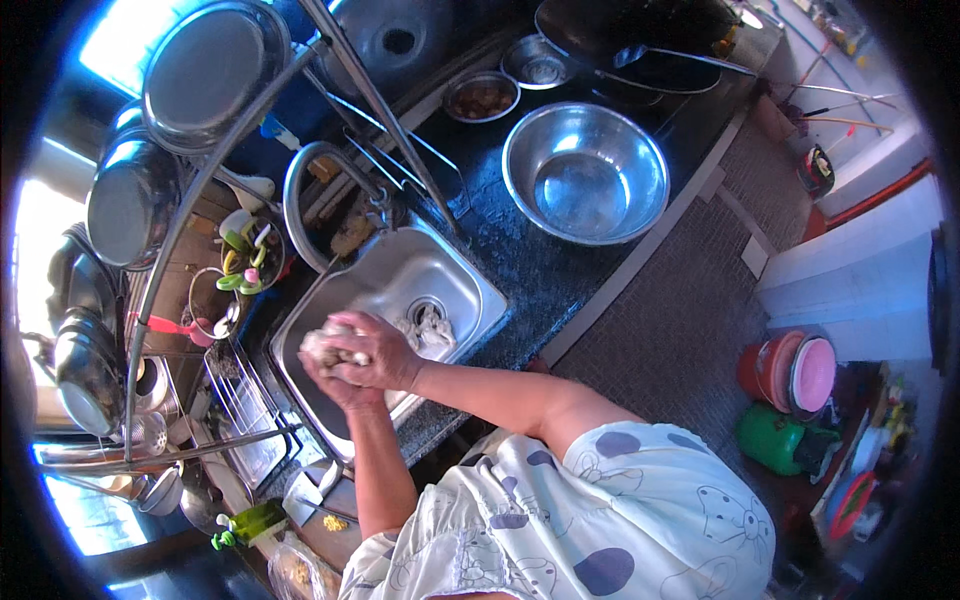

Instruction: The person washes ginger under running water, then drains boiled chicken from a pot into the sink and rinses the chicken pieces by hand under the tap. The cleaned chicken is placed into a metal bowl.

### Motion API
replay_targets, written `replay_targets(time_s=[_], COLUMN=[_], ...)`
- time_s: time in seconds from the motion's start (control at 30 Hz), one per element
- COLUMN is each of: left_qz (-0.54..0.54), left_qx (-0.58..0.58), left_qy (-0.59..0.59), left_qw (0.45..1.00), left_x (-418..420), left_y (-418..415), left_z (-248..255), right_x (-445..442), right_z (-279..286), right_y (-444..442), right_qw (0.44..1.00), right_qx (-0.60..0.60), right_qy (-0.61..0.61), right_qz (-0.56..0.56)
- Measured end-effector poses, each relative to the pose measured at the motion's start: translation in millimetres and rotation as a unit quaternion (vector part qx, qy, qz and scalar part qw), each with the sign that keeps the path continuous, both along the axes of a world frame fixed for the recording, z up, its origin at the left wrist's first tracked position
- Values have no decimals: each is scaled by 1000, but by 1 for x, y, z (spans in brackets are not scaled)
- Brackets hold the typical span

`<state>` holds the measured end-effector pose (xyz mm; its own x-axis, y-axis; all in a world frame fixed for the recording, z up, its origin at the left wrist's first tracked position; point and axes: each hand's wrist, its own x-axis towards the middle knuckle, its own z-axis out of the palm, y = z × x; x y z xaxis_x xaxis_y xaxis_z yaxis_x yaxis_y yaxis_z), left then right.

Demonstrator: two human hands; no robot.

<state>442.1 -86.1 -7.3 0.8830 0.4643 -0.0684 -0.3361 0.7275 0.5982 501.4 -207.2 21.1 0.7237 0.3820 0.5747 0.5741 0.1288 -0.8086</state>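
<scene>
Over the left part of a stainless steel sink (459, 262), my left hand (334, 386) and my right hand (382, 349) are pressed together around a pale, lumpy, soft mass (337, 351). The right hand covers it from above and the side, the left hand cups it from below. What the mass is, I cannot tell. More pale, soft pieces (433, 330) lie in the basin by the drain, beyond my right hand. A curved metal faucet (296, 202) stands at the sink's back edge.
A large steel bowl (517, 180) rests on the dark counter, with two smaller metal bowls and a wok (652, 45) behind it. A metal rack frame (176, 232) with pans rises at the left. A wire drainer (247, 409) and a green bottle (259, 521) are beside the sink.
</scene>
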Motion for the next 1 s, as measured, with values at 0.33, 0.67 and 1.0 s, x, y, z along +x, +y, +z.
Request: replay_targets(time_s=[0.33,0.67,1.0], left_qz=[-78,-182,-113], left_qx=[-77,-90,234], left_qy=[66,170,212], left_qw=[992,964,942], left_x=[70,261,242], left_y=[-100,-300,-285], left_z=[82,37,24], right_x=[52,192,238], right_z=[16,-21,-34], right_y=[-58,-272,-312], right_qw=[994,967,948], right_qx=[36,54,-274], right_qy=[-22,202,45], right_qz=[-103,-149,-159])
